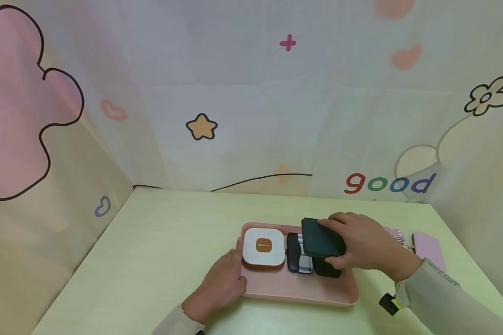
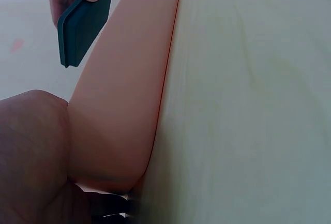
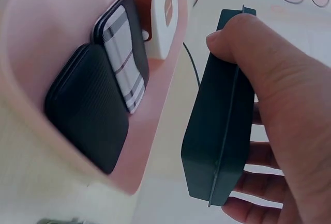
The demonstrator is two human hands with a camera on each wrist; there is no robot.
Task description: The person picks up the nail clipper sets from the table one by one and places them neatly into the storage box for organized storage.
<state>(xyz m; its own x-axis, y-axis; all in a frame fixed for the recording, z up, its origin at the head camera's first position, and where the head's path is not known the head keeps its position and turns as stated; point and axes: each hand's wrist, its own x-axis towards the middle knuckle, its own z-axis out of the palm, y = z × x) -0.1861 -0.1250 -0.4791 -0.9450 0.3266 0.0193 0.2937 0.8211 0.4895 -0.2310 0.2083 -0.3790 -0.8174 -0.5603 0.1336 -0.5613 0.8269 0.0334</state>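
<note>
My right hand [image 1: 360,239] holds a dark green, flat rectangular case [image 1: 320,239] above the right part of a pink tray [image 1: 293,288]. In the right wrist view, the thumb presses one side of the case [image 3: 214,125] and the fingers lie behind it. My left hand [image 1: 222,281] grips the tray's left wall. Inside the tray, a white rounded-square box [image 1: 255,235] with a brown label sits at the left. Beside it lies a black-and-plaid wallet [image 3: 119,43]. A ribbed black wallet [image 3: 90,110] lies to its right, partly hidden in the head view by the raised case.
Right of the tray lies a pink flat object [image 1: 429,249]. A shiny pink item [image 1: 396,234] is partly covered by my right wrist. A small black-and-yellow thing [image 1: 388,304] is beside the right sleeve. A printed cloth [image 1: 251,102] stands behind the pale table [image 1: 151,242].
</note>
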